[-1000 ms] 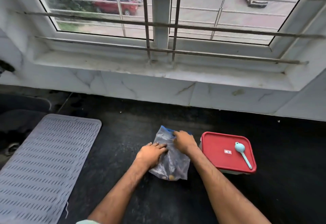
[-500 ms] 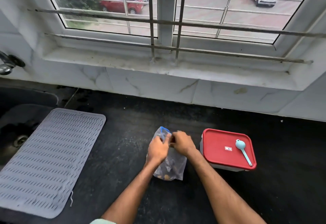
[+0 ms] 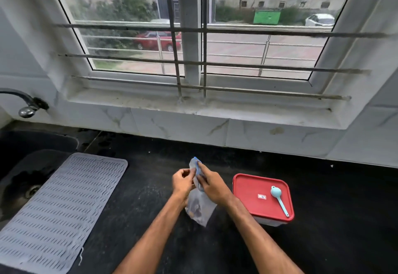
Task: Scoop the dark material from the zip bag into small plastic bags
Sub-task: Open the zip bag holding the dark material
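A clear zip bag with a blue zip strip stands upright on the black counter, with dark material at its bottom. My left hand pinches the bag's top from the left. From the right, my right hand grips the blue strip, fingers laid along it. A light blue scoop lies on the red lid of a plastic container just right of my right hand. No small plastic bags are in view.
A grey ribbed drying mat covers the counter at the left, beside a dark sink with a tap on the wall. A white tiled wall and barred window sill run along the back.
The bag lay flat under both hands; now it is stood up and both hands hold its top edge. The camera has tilted up, showing more window.
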